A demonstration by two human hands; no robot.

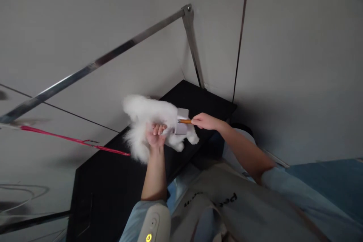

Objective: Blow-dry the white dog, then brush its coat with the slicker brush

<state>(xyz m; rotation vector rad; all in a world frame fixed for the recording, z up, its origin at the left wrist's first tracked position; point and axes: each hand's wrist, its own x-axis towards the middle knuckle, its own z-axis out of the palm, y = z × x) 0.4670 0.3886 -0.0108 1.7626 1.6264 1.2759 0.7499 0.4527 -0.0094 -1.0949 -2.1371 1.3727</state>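
A fluffy white dog [159, 111] stands on a black grooming table [113, 189], its fur hiding much of its outline. My right hand [207, 121] grips the orange-brown handle of a slicker brush [182, 113]. The brush's wide pale head lies against the fur at the dog's rear, above the hind legs. My left hand [156, 134] presses into the dog's side, fingers curled around part of its coat or body; exactly which part is hidden. From the left, a red leash [76, 140] runs to the fluffy end of the dog.
A metal grooming arm [119, 51] crosses above the table, its post [194, 53] at the far corner. Pale wall panels [297, 45] stand close behind. A whitish device with a yellow light [154, 223] rests near my left sleeve. Cables [25, 193] lie at lower left.
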